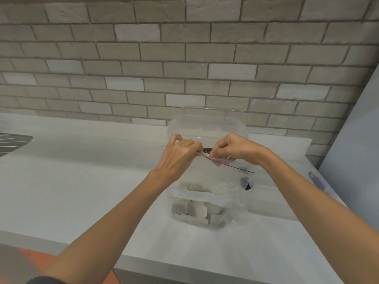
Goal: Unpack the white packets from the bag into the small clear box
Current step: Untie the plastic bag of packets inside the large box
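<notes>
A clear zip bag (pixel 223 181) stands upright on the white counter, with several white packets (pixel 196 210) lying in its bottom. My left hand (pixel 180 154) and my right hand (pixel 231 149) both pinch the bag's top edge at the zip strip, close together, fingers closed on the plastic. Right behind the bag stands the small clear box (pixel 207 125), open on top; its front is partly hidden by my hands.
The white counter (pixel 82 181) runs left to a metal sink drainer (pixel 12 143) at the far left edge. A brick wall (pixel 164 58) rises behind the box. A grey panel (pixel 352 144) stands at the right, with a dark object (pixel 316 180) beside it.
</notes>
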